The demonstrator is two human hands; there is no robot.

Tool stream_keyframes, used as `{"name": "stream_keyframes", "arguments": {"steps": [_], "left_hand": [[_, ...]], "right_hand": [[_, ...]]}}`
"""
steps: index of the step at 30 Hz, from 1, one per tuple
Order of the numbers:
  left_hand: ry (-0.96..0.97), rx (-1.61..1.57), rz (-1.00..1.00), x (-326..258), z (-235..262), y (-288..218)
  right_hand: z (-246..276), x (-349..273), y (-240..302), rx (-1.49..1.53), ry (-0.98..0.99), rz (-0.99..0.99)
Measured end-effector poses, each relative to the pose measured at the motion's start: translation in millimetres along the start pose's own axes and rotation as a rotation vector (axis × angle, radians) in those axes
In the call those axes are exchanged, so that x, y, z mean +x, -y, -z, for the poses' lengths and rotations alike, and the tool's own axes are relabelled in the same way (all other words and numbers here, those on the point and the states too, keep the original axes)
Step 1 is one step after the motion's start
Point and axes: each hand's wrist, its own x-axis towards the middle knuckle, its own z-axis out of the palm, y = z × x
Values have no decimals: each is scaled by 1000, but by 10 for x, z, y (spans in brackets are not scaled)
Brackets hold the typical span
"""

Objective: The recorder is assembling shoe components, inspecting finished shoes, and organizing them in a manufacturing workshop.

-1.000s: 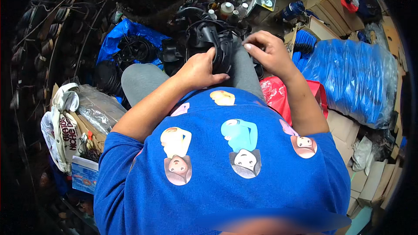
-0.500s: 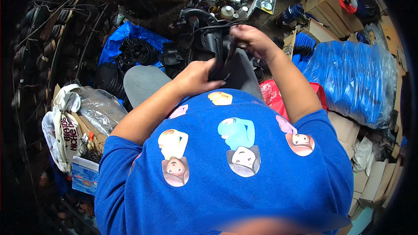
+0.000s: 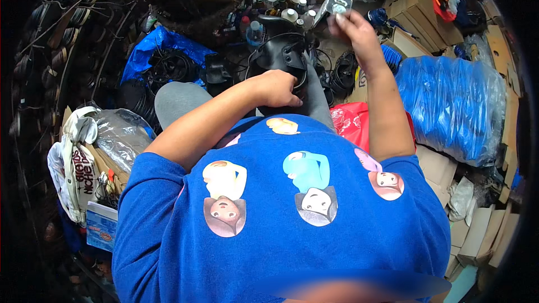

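Note:
My left hand (image 3: 278,88) is closed on the rear opening of a black leather shoe (image 3: 279,56), held between my knees with its toe pointing away. Eyelets show on the shoe's side, and a thin black lace loops over it. Up and to the right, my right hand (image 3: 355,31) is raised with fingertips drawn together and slightly blurred. Whatever it may pinch is too small to make out. Just beyond those fingertips is a square tin (image 3: 338,3), overlapping them in the picture; whether they touch it I cannot tell.
Several bottles (image 3: 289,14) stand ahead. Black shoes lie near a blue plastic sheet (image 3: 147,45) at left and right of my legs. Blue items in clear plastic (image 3: 452,109) and a red bag (image 3: 351,123) are at right. Cardboard boxes (image 3: 424,14) stand far right; a white cloth bag (image 3: 76,163) lies left.
My right hand has moved from beside the shoe up and right toward the tin. The shoe has turned and shows more of its side; my left hand has shifted slightly right with it.

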Motion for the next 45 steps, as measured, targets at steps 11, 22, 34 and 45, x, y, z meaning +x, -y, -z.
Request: {"name": "stream_keyframes", "arguments": {"steps": [11,22,34,45], "left_hand": [[-43,56,13,-27,-144,-338],[-104,38,-62,1,-172,-309],[-393,-1466,203,245,-248,786],[-476,-1588,-46,328,-47,750]], "right_hand": [[-499,-344,-428,-65,4,-126],[-918,-366,-28,462,-39,154],[-525,-196,-336,1160,36,-206],[-578,-269,-175,1010,68,-146]]}}
